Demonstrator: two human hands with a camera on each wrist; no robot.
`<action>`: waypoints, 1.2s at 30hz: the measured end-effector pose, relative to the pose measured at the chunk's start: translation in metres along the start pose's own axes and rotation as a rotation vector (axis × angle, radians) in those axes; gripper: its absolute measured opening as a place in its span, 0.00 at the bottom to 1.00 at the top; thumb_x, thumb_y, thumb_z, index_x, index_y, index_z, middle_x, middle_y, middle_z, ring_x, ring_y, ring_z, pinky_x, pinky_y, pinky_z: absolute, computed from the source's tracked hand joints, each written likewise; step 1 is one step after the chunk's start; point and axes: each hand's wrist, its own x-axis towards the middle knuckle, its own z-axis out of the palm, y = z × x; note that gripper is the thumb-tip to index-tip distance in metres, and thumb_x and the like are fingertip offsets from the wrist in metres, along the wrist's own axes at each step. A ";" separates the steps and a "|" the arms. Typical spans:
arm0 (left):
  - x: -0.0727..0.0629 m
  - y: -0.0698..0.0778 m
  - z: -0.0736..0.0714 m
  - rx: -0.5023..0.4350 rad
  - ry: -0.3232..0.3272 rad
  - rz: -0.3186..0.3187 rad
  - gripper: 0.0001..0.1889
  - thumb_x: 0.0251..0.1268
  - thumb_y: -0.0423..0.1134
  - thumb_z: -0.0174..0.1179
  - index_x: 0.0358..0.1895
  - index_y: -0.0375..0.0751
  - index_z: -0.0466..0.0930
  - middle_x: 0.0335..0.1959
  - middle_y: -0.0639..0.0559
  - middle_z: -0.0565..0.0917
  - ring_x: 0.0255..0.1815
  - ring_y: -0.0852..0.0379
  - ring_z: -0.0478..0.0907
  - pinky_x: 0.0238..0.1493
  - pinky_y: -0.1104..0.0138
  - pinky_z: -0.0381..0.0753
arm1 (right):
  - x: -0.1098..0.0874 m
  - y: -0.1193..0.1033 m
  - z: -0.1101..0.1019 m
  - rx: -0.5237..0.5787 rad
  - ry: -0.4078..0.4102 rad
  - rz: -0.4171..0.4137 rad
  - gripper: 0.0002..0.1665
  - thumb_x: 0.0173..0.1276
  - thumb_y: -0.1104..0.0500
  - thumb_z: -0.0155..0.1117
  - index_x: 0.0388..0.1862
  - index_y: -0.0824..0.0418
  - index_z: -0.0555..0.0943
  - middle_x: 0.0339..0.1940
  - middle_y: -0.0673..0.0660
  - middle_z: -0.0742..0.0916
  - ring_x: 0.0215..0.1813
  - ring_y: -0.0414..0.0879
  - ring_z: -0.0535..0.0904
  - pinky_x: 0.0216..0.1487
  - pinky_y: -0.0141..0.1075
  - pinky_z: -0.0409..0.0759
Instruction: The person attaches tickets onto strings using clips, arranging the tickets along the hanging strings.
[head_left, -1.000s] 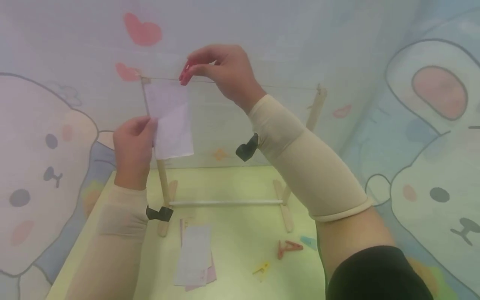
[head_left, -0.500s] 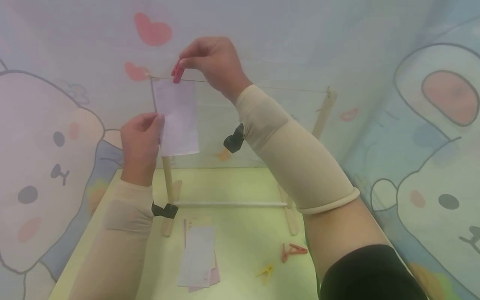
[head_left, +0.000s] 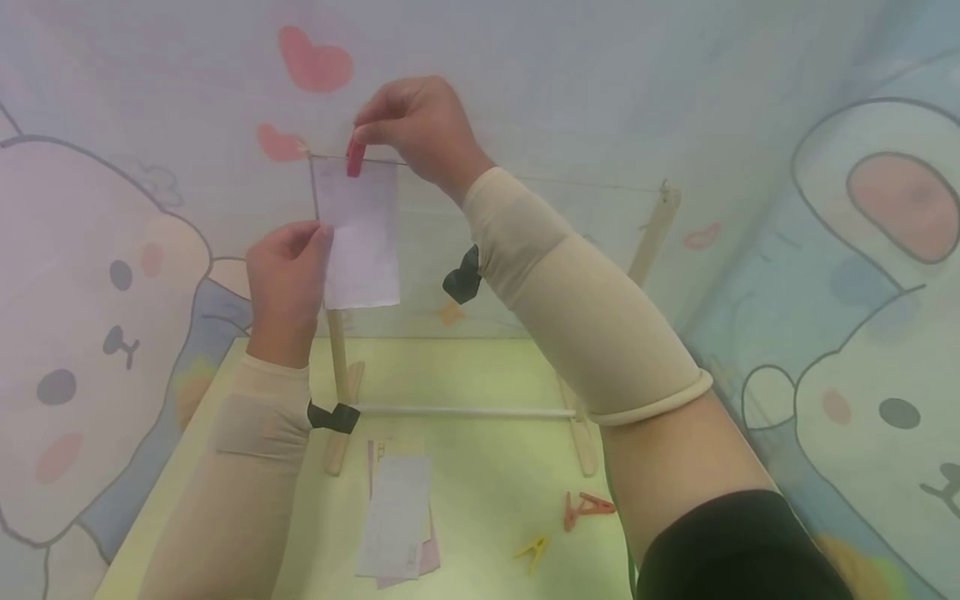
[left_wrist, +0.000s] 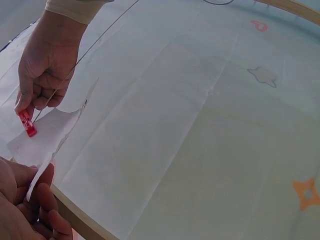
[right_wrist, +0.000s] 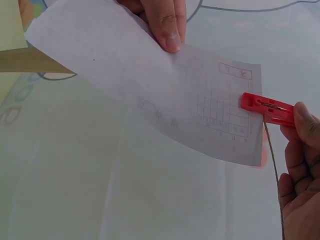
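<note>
A white sheet of paper hangs at the left end of a thin string, its top edge up at the string. My left hand pinches the paper's left edge between thumb and fingers. Above, my right hand pinches the handles of a red clothespin. In the right wrist view, the clothespin's tip lies over the top edge of the paper, which bears a printed grid. The left wrist view shows the same clothespin beside the string, the paper bending below it.
Two wooden posts hold up the string; the right post leans outward. A white rod joins their feet. On the yellow-green table lie a stack of paper slips, an orange-red clothespin and a yellow one.
The right hand and red clothespin have moved left along the string and down onto the paper's top edge. The left hand keeps its pinch on the paper. The head view has shifted slightly.
</note>
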 end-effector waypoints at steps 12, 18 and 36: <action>0.000 0.001 0.002 -0.016 0.002 -0.017 0.15 0.73 0.47 0.66 0.53 0.40 0.89 0.47 0.50 0.89 0.47 0.56 0.83 0.45 0.68 0.84 | 0.015 0.006 -0.003 -0.096 -0.041 0.040 0.03 0.63 0.65 0.78 0.34 0.58 0.92 0.36 0.49 0.92 0.50 0.39 0.83 0.53 0.24 0.74; 0.001 0.000 0.003 -0.021 0.013 0.001 0.15 0.73 0.45 0.66 0.52 0.39 0.89 0.45 0.50 0.89 0.46 0.56 0.82 0.46 0.68 0.83 | 0.017 0.008 -0.003 -0.127 -0.064 0.057 0.05 0.61 0.62 0.81 0.35 0.56 0.92 0.38 0.48 0.91 0.50 0.39 0.82 0.52 0.25 0.75; 0.006 -0.008 0.002 0.003 0.023 0.031 0.15 0.72 0.45 0.67 0.52 0.39 0.89 0.41 0.53 0.88 0.37 0.58 0.79 0.35 0.71 0.79 | 0.013 0.010 -0.008 -0.139 -0.157 0.110 0.24 0.62 0.58 0.81 0.58 0.54 0.88 0.47 0.49 0.91 0.51 0.39 0.84 0.55 0.27 0.80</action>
